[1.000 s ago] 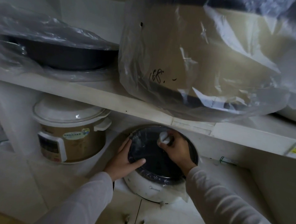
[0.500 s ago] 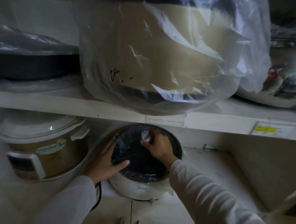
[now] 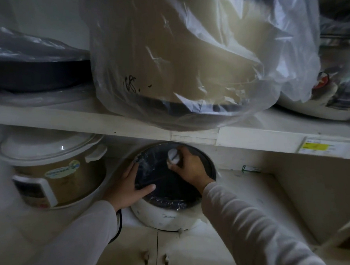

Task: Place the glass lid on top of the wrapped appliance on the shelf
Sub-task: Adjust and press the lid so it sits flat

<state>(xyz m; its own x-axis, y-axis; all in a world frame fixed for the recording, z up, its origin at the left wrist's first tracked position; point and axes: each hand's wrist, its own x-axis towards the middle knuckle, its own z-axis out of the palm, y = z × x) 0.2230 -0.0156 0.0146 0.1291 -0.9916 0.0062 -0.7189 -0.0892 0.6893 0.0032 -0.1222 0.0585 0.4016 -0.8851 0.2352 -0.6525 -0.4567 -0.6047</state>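
A round glass lid (image 3: 167, 184) with a white knob (image 3: 173, 156) lies tilted on a white, plastic-wrapped electric pot (image 3: 165, 217) on the lower shelf. My right hand (image 3: 190, 169) grips the knob from the right. My left hand (image 3: 128, 188) holds the lid's left rim, thumb lying across the glass. The lid's far edge is tucked under the upper shelf board (image 3: 89, 120).
A beige rice cooker (image 3: 52, 172) stands just left of the pot. On the upper shelf sit a large bagged beige appliance (image 3: 194, 58), a dark wrapped pan (image 3: 35, 72) at left and a shiny pot (image 3: 339, 84) at right. Cabinet doors (image 3: 155, 253) are below.
The view has shifted so the shelves sit further right and lower in frame. Both hands keep the same hold on the lid, which stays on the pot.
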